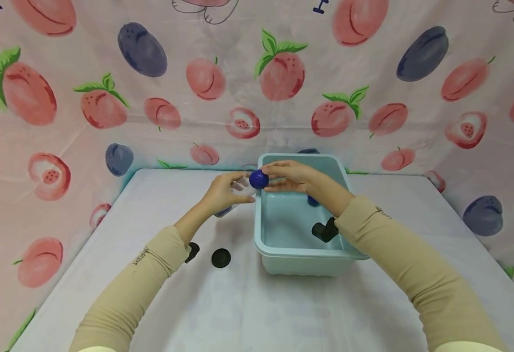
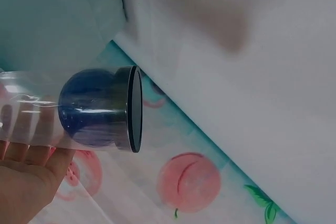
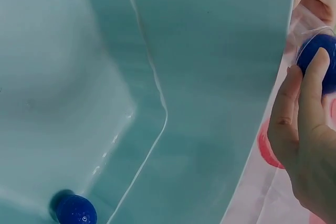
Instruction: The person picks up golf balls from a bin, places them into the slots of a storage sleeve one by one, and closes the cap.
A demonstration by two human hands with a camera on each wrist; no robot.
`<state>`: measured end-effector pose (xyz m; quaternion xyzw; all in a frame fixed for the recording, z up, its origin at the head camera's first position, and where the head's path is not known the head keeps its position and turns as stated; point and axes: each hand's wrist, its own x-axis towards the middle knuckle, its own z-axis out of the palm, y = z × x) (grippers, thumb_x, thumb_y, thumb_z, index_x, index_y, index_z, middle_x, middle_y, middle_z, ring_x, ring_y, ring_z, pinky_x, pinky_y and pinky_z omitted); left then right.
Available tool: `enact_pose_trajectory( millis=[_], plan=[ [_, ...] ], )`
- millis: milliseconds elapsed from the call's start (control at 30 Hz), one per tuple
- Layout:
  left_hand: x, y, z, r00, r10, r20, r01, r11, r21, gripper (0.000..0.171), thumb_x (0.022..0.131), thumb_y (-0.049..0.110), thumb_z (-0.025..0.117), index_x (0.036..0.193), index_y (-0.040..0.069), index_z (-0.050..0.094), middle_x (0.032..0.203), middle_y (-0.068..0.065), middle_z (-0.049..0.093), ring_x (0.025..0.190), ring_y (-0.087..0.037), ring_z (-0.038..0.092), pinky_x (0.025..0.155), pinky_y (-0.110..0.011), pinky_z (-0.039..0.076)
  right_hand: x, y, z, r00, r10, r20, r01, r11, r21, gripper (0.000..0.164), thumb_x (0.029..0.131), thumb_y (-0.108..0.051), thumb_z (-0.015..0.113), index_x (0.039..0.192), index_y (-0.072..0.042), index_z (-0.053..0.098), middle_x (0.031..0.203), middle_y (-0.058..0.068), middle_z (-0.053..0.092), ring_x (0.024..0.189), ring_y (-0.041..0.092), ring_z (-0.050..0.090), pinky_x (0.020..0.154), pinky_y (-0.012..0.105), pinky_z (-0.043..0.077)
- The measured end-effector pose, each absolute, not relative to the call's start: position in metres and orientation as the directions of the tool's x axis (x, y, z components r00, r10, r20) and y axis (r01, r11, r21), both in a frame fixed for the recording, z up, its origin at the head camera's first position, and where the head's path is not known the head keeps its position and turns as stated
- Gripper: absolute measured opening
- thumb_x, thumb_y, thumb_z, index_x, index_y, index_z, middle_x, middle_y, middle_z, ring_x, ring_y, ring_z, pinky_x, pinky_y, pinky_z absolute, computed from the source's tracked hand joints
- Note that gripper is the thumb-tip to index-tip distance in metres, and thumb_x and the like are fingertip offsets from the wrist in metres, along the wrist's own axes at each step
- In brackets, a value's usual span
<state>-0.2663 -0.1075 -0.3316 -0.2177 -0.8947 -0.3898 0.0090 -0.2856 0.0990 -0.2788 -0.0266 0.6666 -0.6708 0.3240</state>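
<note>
My left hand (image 1: 223,193) grips a clear plastic tube (image 2: 31,103), held tilted beside the bin's left rim. A black cap (image 2: 135,109) closes its lower end, and a blue ball (image 2: 92,107) lies inside against that cap. At the tube's upper end, the fingers of my right hand (image 1: 291,176) pinch another blue ball (image 1: 259,179). Up close in the right wrist view, this ball sits at the tube's mouth; whether it is partly inside I cannot tell. Part of the tube is hidden by my left hand in the head view.
A light blue-green bin (image 1: 263,248) stands under my right forearm. Inside are a blue ball (image 1: 312,201) and a black bent piece (image 1: 325,230). On the white table (image 1: 248,313) lie a round black lid (image 1: 221,258) and a black object (image 1: 192,252) partly behind my left sleeve.
</note>
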Motion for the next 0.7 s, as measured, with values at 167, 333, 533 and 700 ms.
enact_pose_trajectory(
  millis=[167,333,533,700],
  plan=[
    [-0.267,-0.108,-0.334,-0.902,0.379,0.207,0.41,0.604,0.683,0.059,0.074,0.021,0.081,0.126,0.007,0.058,0.116,-0.015,0.065,0.104,-0.031,0.063,0.092,-0.044,0.052,-0.288,0.101,-0.28,-0.791,-0.471,-0.39,0.386,0.11,-0.916,0.048,0.099,-0.015,0.046,0.143,0.002,0.034,0.115,0.013,0.049,0.092,0.02,0.059,0.075,0.026,0.057],
    [-0.266,-0.11,-0.336,-0.901,0.37,0.228,0.416,0.584,0.697,0.056,0.073,0.018,0.081,0.123,0.006,0.06,0.109,-0.016,0.067,0.098,-0.031,0.065,0.088,-0.043,0.053,-0.29,0.103,-0.281,-0.791,-0.467,-0.394,0.377,0.136,-0.916,0.049,0.099,-0.016,0.045,0.143,0.002,0.033,0.126,0.017,0.047,0.111,0.03,0.054,0.093,0.034,0.052],
    [-0.265,-0.11,-0.335,-0.897,0.38,0.226,0.421,0.578,0.699,0.055,0.074,0.018,0.081,0.123,0.007,0.06,0.11,-0.016,0.067,0.101,-0.032,0.064,0.091,-0.045,0.052,-0.294,0.108,-0.284,-0.791,-0.463,-0.399,0.379,0.141,-0.915,0.05,0.1,-0.016,0.042,0.145,0.002,0.029,0.146,0.026,0.032,0.134,0.04,0.036,0.107,0.044,0.036],
    [-0.265,-0.112,-0.334,-0.902,0.371,0.219,0.41,0.584,0.7,0.055,0.074,0.018,0.081,0.123,0.007,0.059,0.111,-0.017,0.067,0.101,-0.032,0.064,0.091,-0.045,0.052,-0.298,0.112,-0.287,-0.805,-0.443,-0.394,0.363,0.158,-0.918,0.049,0.1,-0.016,0.043,0.144,0.003,0.03,0.138,0.024,0.04,0.125,0.036,0.045,0.106,0.044,0.038]
  ],
)
